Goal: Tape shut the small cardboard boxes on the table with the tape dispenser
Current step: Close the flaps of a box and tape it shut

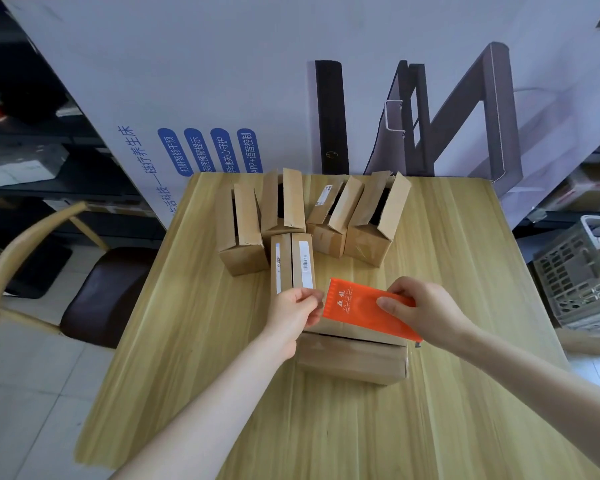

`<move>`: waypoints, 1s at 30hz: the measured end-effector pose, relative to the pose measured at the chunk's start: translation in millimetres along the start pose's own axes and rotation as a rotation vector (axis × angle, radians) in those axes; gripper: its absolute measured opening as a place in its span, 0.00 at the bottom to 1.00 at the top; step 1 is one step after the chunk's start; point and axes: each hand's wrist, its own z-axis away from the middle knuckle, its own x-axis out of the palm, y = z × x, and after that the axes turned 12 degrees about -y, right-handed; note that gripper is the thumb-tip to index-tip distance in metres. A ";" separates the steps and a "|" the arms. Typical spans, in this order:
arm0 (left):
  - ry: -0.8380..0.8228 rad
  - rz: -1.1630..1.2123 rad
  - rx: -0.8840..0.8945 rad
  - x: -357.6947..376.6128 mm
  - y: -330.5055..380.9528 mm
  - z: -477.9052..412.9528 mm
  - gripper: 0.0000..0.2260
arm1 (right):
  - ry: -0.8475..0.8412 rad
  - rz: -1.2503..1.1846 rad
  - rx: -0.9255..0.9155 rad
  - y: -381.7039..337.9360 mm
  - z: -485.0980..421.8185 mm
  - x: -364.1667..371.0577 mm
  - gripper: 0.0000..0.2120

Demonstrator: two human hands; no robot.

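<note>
Gripping tape dispenser point(357, 306) w/ right hand point(430, 311); left hand point(293, 311) pinches at its toothed edge. Tape may go crooked on box point(350, 360) if pulled uneven.

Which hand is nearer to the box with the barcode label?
Left. The left hand sits at the near end of the labelled box; the right hand is farther right, holding the orange tape dispenser.

White carton point(187, 81) at 11 o'clock reads "磁疗养生床" and "APP+语音控制"; the orange tape dispenser point(354, 306) at centre reads "YA LONG"
</note>
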 end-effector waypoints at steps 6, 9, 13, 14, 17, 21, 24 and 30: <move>0.023 0.055 -0.030 -1.0 -4.7 0.1 0.05 | -0.082 0.027 0.008 3.6 -4.6 3.3 0.16; 0.037 -0.018 -0.013 0.8 -5.7 1.2 0.05 | -0.166 -0.022 0.027 3.4 -3.2 2.8 0.29; 0.100 -0.094 -0.008 0.8 -6.7 0.2 0.05 | -0.232 0.139 -0.032 1.0 1.0 6.6 0.38; 0.113 -0.115 -0.005 0.5 -7.3 -0.1 0.06 | -0.200 0.191 -0.058 1.4 1.2 8.6 0.37; 0.145 -0.129 0.014 -0.7 -7.7 -0.2 0.06 | -0.072 0.296 -0.137 1.9 3.3 12.8 0.32; 0.163 -0.102 0.024 -3.4 -6.8 -0.5 0.05 | -0.105 0.334 -0.137 4.0 3.8 14.6 0.34; 0.162 -0.103 0.020 -3.6 -9.1 -1.7 0.06 | -0.055 0.234 -0.101 5.8 0.7 16.7 0.18; 0.166 -0.174 0.004 -0.2 -13.4 -7.7 0.06 | -0.008 0.345 -0.036 6.8 -7.8 19.1 0.20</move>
